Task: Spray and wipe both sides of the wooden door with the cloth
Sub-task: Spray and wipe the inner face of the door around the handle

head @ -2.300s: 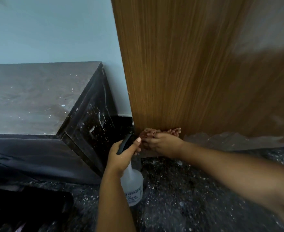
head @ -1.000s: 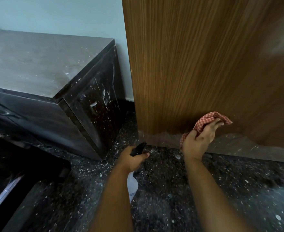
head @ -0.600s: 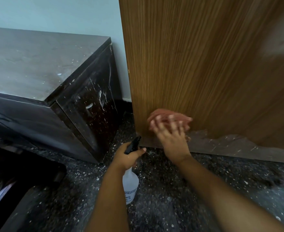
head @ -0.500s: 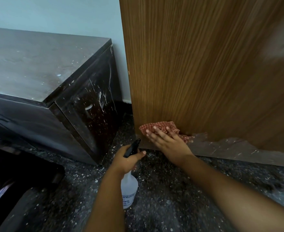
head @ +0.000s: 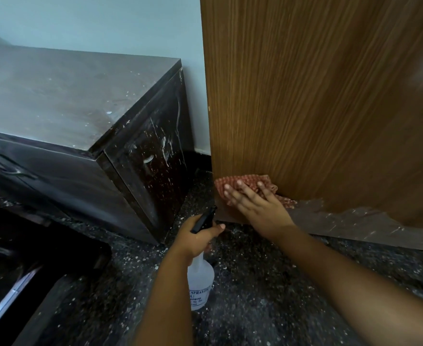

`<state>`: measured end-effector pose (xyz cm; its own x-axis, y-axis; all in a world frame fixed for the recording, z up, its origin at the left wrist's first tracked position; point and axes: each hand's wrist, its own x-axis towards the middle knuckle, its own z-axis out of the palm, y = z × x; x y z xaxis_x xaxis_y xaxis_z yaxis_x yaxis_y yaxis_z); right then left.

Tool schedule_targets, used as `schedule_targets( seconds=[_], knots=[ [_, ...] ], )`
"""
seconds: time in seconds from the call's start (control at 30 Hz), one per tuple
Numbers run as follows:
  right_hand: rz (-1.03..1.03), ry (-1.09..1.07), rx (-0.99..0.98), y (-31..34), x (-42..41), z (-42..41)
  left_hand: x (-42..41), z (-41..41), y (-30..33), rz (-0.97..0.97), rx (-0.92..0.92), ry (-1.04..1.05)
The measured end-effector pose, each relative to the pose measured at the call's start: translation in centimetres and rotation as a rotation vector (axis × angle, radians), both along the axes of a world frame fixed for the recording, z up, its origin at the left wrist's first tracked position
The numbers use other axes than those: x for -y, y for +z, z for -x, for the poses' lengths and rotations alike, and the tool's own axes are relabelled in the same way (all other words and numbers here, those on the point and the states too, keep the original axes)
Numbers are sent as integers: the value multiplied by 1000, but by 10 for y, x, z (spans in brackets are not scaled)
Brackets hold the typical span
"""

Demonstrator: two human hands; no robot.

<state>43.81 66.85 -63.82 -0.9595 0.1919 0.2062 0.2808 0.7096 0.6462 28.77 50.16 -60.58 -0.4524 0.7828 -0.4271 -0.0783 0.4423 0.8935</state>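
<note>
The right hand (head: 256,208) lay flat, fingers spread, pressing a red checked cloth (head: 245,187) against the lower left corner of the wooden door (head: 317,96), just above the worn grey strip (head: 355,226) along the door's bottom edge. The left hand (head: 196,237) was closed around the neck of a translucent spray bottle (head: 200,283), whose black nozzle (head: 203,219) pointed up toward the door; the bottle hung below the hand, over the dark speckled floor (head: 267,295). A dark, paint-flecked cabinet (head: 80,108) stood just left of the door, against the pale wall (head: 93,21).
</note>
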Motion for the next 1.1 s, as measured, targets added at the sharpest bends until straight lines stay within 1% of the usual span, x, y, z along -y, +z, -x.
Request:
schedule_targets(
  seconds=[0.07,0.1,0.2,0.23,0.37,0.43,0.57,0.6,0.7,0.77,0.9,0.97,1.03,1.1],
  knots=[
    [-6,-22,-47,-3,7,15,0,1,-1,-4,-4,-2],
    [-6,21,17,-7,12,21,0,1,-1,-1,-13,-5],
    [-46,97,466,-34,21,30,1,2,-3,-3,-3,1],
    [-49,102,556,-44,21,30,3,2,-3,-8,15,3],
    [-67,43,688,-48,21,25,2,6,5,-5,6,-5],
    [-109,58,683,-40,16,20,2,7,10,-6,-11,-3],
    [-112,72,450,-20,17,37,0,11,9,-12,-27,-12],
    [-121,70,471,-20,20,45,-2,10,8,-10,-18,-12],
    [-215,48,655,-39,32,61,-3,9,7,-28,13,2],
    [-224,38,727,-52,31,58,-5,6,10,-38,11,-19],
    [-153,62,814,-60,14,16,-5,0,12,-45,13,-51],
    [-124,45,823,-57,0,-11,-8,-4,12,-34,-3,-73],
    [2,-8,756,-46,-5,-37,-10,-10,14,-28,-9,-104],
    [177,-146,578,-29,3,-58,-12,-17,17,-46,-5,-130]
  ],
)
